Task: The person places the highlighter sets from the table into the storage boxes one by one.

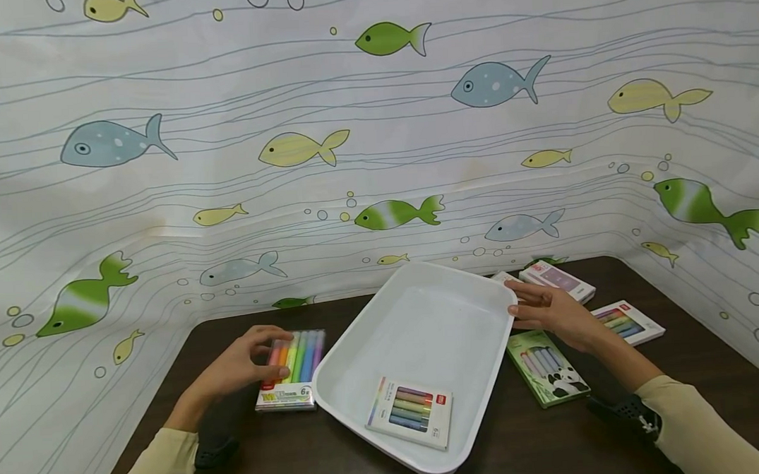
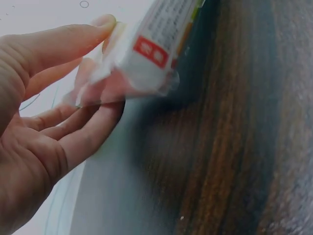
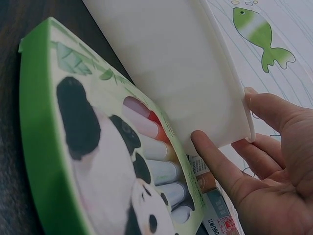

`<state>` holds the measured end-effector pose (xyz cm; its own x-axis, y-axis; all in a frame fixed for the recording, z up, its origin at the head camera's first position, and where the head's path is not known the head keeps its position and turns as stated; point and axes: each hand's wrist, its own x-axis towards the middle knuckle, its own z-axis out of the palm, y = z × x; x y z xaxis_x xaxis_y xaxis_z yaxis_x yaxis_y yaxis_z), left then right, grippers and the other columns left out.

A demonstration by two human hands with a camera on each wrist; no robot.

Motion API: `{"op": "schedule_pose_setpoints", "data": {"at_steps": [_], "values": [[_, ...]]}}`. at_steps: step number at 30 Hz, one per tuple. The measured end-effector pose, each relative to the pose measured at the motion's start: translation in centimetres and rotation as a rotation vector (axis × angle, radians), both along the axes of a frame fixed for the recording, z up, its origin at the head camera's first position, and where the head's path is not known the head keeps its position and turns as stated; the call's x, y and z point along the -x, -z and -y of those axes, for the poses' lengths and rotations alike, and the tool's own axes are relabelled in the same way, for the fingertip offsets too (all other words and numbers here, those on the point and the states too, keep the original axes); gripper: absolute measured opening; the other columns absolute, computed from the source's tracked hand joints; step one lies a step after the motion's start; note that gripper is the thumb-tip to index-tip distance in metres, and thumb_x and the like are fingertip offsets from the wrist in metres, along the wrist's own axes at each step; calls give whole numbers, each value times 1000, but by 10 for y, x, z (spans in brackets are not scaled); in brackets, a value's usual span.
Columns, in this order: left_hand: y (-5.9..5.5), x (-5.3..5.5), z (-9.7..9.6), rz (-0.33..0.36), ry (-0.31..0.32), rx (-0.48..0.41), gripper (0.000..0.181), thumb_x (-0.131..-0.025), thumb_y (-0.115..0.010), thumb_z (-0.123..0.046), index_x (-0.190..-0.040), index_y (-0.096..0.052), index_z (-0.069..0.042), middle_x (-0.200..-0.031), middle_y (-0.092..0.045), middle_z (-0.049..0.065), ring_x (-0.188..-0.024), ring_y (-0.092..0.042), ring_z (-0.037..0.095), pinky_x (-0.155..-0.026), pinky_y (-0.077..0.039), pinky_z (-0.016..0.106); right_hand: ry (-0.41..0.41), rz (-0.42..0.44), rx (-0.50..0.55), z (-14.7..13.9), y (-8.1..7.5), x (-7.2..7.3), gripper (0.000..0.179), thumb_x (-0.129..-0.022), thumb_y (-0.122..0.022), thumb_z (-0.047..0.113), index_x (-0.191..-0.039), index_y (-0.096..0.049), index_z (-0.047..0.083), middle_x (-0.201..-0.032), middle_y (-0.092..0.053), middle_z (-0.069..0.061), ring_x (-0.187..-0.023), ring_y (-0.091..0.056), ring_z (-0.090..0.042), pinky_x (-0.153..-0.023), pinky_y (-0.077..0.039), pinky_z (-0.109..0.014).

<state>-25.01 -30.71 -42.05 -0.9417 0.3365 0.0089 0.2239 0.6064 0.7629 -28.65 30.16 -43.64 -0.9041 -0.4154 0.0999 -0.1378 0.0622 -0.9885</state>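
My left hand (image 1: 240,365) pinches a clear pack of highlighters (image 1: 301,360) by its left side, thumb in front and fingers behind. Several rainbow colours show through the plastic. In the left wrist view, the pack (image 2: 161,44) is tilted and blurred above the dark table. My right hand (image 1: 556,315) grips the far right corner of a white plastic tray (image 1: 414,313), which sits at an angle. The right wrist view has the thumb at the tray's rim and a finger on its outer wall (image 3: 171,63). Inside the tray's near end lies a white box of markers (image 1: 411,412).
Right of the tray is a green panda box of markers (image 1: 546,367). Beyond it are a white marker box (image 1: 630,323) and a white box with a pink panel (image 1: 556,280). A fish-patterned curtain (image 1: 326,190) borders the dark table (image 1: 287,460).
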Motion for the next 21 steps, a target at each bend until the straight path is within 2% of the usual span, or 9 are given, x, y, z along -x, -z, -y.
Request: {"op": "schedule_pose_setpoints", "data": {"at_steps": [11,15,21], "values": [[-1,0,3,17,-18,-6,59,-81,-89,-29,-134,-66,-18,-144,-39,14,-126,-44,53,-90,-54,53,-2,3,2,1,0,0,74,-100,-66,6,-159,-24,-4,-156,-31,-32,-124,-59,-35,-93,-53,-47],[-4,-1,2,3,5,-33,60,-81,-89,-26,-135,-65,-14,-143,-39,16,-126,-44,54,-88,-55,49,1,4,0,1,0,0,75,-99,-67,7,-159,-24,-4,-156,-31,-32,-124,-58,-38,-93,-53,-47],[-7,-2,1,6,-5,-54,60,-81,-89,-25,-135,-66,-14,-142,-39,15,-127,-43,54,-86,-56,44,-7,1,5,0,-1,0,74,-100,-66,6,-159,-23,-4,-157,-30,-32,-126,-56,-40,-93,-53,-47]]}}
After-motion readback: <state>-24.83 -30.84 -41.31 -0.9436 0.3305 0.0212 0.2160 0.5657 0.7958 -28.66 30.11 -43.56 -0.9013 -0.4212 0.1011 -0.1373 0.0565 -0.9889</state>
